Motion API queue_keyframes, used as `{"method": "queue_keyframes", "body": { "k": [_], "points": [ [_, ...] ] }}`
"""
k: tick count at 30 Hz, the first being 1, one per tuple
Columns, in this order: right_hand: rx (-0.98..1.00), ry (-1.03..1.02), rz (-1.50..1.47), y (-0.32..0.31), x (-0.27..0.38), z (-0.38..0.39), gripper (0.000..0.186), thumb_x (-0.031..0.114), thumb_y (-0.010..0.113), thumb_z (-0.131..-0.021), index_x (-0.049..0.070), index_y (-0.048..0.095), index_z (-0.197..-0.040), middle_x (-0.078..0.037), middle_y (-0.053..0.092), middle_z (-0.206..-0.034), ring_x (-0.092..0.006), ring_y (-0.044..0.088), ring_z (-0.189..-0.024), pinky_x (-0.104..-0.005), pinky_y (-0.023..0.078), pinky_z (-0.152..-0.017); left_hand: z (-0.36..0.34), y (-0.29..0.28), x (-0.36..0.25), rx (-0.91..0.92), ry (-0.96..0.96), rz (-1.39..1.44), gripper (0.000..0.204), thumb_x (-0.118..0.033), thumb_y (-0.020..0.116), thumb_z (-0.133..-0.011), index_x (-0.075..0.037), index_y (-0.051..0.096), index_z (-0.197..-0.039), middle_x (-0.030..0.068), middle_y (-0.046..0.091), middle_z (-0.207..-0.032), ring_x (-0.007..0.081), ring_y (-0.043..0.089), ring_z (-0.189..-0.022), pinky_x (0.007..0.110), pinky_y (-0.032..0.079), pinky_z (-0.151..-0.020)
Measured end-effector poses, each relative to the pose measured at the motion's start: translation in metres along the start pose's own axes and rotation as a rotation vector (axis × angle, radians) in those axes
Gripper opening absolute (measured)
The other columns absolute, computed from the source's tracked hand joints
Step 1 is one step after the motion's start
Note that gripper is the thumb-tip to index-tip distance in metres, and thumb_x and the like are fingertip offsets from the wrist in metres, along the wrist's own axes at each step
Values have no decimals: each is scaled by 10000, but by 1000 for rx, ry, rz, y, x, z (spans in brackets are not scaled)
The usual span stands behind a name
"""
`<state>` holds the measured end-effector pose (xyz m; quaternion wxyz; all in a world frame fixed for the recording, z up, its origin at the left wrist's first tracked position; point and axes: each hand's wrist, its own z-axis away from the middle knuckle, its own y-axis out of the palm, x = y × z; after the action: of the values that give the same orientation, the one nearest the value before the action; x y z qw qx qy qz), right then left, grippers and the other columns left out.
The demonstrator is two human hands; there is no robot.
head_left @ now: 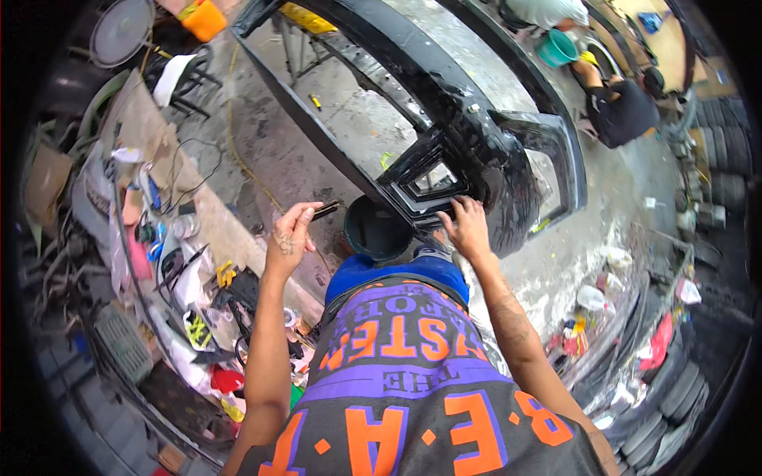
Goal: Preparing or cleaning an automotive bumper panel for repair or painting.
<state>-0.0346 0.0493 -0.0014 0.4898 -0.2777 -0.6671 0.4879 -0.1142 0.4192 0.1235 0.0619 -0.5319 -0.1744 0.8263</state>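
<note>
A large glossy black car bumper (413, 59) stretches from the upper left down to the middle, its end near my legs. It has a squarish opening framed by stepped edges. My right hand (468, 228) rests with spread fingers on the bumper's wet-looking lower end, just below that opening, and grips nothing. Off to the left of the bumper, my left hand (292, 236) is raised, thumb and fingers pinched on a thin dark flat piece (326, 209). Between the hands, a dark round bucket (381, 238) stands on the floor; its contents are hard to make out.
Another person (623, 111) crouches at the upper right by a green bucket (558, 49). Piled clutter lines the left, with an orange container (204, 20) at the back. Stacked tires (726, 147) and plastic bags (591, 298) lie to the right. A yellowish hose (232, 135) crosses the concrete floor.
</note>
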Motion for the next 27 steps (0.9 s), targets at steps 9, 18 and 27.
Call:
{"method": "queue_keyframes", "body": {
  "k": [9, 18, 27],
  "points": [
    [277, 250, 229, 54, 126, 0, 929, 660, 504, -972, -117, 418, -1475, -330, 460, -1503, -441, 382, -1460, -591, 216, -1226, -37, -57, 20, 106, 72, 23, 314, -263, 510, -1091, -49, 716, -1194, -5, 602, -635, 59, 552, -488, 225, 426, -465],
    [-42, 467, -696, 15, 98, 10, 560, 340, 676, -995, -17, 561, -1411, -233, 672, -1301, -314, 657, -1217, -384, 502, -1040, -45, -18, 20, 223, 74, 21, 304, -272, 513, -1089, -64, 721, -1165, 5, 604, -622, 68, 556, -478, 243, 434, -460],
    [179, 515, -1472, 2, 124, 3, 265, 176, 746, -959, -9, 698, -1142, -40, 717, -985, -96, 669, -877, -257, 567, -813, -25, 65, 2, 446, 20, 58, 304, -260, 500, -1087, -50, 699, -1180, 14, 621, -638, 73, 577, -480, 227, 449, -454]
  ]
}}
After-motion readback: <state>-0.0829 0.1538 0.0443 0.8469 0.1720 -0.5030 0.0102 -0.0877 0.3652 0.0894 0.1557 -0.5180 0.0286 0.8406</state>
